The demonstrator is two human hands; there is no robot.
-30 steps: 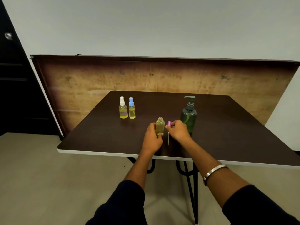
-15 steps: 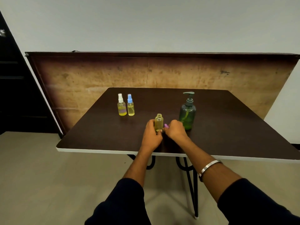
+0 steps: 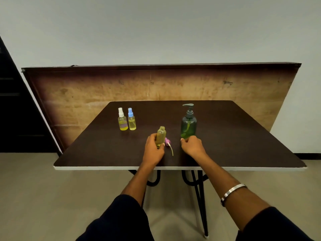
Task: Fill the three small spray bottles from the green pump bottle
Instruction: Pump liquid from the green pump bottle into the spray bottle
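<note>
My left hand (image 3: 153, 149) grips an uncapped small bottle (image 3: 161, 135) of yellowish liquid, upright on the dark table (image 3: 243, 145). Its pink spray cap (image 3: 168, 142) with a thin tube lies on the table just right of the bottle. My right hand (image 3: 192, 146) is at the base of the green pump bottle (image 3: 188, 125), fingers loosely curled, holding nothing. At the back left stand two capped spray bottles side by side, one with a white cap (image 3: 122, 120) and one with a blue cap (image 3: 132, 120), both holding yellow liquid.
A wooden board (image 3: 156, 84) leans against the wall behind the table. The table's white front edge (image 3: 173, 168) runs below my wrists, with black metal legs (image 3: 199, 197) underneath. A dark door (image 3: 13, 110) is at the left.
My right hand has laid the pink spray cap down on the table and moved right to the base of the green pump bottle. My left hand keeps holding the open bottle.
</note>
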